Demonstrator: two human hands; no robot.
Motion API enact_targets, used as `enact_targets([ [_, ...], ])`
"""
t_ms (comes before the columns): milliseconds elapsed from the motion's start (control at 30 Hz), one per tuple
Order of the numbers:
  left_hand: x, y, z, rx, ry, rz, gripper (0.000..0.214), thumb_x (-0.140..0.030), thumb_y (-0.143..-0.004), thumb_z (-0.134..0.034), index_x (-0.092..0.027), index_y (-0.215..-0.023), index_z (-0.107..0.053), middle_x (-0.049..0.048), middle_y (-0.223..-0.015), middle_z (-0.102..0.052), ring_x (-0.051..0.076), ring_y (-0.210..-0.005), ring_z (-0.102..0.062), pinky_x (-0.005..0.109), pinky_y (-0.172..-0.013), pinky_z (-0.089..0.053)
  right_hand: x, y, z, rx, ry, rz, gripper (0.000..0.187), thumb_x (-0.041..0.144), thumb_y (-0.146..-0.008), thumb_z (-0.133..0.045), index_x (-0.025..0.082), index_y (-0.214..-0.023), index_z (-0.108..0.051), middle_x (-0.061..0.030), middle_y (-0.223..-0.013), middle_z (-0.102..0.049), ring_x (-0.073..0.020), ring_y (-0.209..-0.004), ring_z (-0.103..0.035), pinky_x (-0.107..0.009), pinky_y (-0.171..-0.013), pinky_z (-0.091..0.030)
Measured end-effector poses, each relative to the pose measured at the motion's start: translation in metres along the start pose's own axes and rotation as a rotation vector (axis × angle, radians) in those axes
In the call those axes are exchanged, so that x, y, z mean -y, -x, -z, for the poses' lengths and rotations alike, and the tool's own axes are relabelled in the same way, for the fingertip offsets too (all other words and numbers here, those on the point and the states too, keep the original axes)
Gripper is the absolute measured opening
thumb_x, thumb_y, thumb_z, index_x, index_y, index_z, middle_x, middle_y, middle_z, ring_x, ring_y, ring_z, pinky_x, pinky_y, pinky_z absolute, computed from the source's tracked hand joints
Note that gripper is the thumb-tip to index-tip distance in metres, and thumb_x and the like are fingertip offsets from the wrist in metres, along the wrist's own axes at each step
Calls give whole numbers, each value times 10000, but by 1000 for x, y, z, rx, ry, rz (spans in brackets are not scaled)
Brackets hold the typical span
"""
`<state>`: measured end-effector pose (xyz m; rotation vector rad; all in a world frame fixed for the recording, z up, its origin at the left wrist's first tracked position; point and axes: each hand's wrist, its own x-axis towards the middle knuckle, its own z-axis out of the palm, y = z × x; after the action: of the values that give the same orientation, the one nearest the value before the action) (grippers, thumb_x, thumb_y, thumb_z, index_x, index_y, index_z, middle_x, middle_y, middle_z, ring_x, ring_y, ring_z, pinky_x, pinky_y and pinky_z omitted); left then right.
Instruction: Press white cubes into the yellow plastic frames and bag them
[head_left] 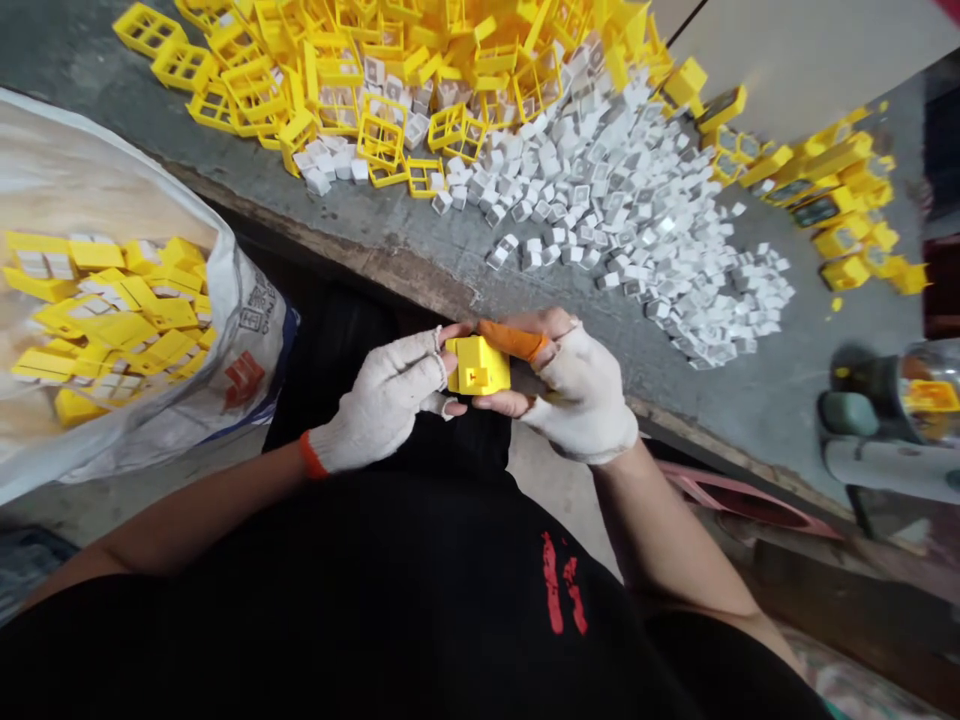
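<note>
Between my two hands, in front of my black shirt, is a small yellow plastic box-shaped part [474,366] with a little slot in the face turned to me. My left hand [386,395], in a white fingerless glove with an orange cuff, grips its left side with thumb and fingers. On the other side my right hand [581,385], also gloved in white, closes on the part. An orange cover [514,340] wraps one finger of that hand. The part's underside is hidden.
The grey table [420,235] ahead holds a heap of yellow plastic frames [379,135] and many small white blocks [600,190]. More yellow pieces [844,220] lie at the right. A white sack [247,290] with yellow-and-white pieces [120,320] stands left, beside the table's worn edge.
</note>
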<state>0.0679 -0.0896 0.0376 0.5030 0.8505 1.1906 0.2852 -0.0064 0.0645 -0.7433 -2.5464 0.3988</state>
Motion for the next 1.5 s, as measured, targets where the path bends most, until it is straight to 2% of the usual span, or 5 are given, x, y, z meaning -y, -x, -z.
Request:
enact_targets([
  [267, -10, 6, 7, -72, -354, -111, 481, -426, -1015, -761, -171, -1423, -782, 108, -1192, -801, 216, -943, -731, 309, -776, -653, 21, 2, -31, -265, 290, 118, 455, 576, -1118, -593, 222, -1325, -790, -123, -1149, -797, -269, -993, -707, -420, -843, -547],
  [533, -13, 2, -4, -44, -89, 71, 316, -273, -964, -733, -152, -1237, -836, 140, -1148, -795, 168, -817, -634, 222, -558, -492, 12, 9, -16, -52, 75, -56, 684, 818, -997, -622, 248, -1332, -797, -122, -1124, -773, -296, -988, -720, -472, -884, -625],
  [867, -15, 5, -11, -23, -107, 95, 318, -267, -1003, -694, -127, -1271, -794, 175, -1241, -799, 190, -873, -666, 204, -523, -468, 10, 11, 1, -45, -100, -165, 709, 874, -922, -679, 239, -1210, -810, -103, -1043, -762, -314, -986, -756, -508, -911, -669],
  [1300, -12, 9, -12, -11, -97, 75, 302, -275, -999, -693, -153, -1254, -797, 161, -1178, -801, 228, -953, -734, 194, -536, -508, 16, 13, -4, -134, 30, -15, 613, 753, -996, -690, 202, -1248, -784, -130, -1080, -761, -313, -969, -751, -492, -825, -660],
  [1500, -16, 13, 1, -5, -580, -154, 471, -363, -983, -761, -144, -1400, -770, 127, -1310, -792, 275, -1115, -739, 323, -836, -617, 30, 18, -33, -272, 149, 31, 421, 576, -1074, -675, 250, -1323, -769, -121, -1159, -797, -309, -1021, -750, -484, -881, -604],
])
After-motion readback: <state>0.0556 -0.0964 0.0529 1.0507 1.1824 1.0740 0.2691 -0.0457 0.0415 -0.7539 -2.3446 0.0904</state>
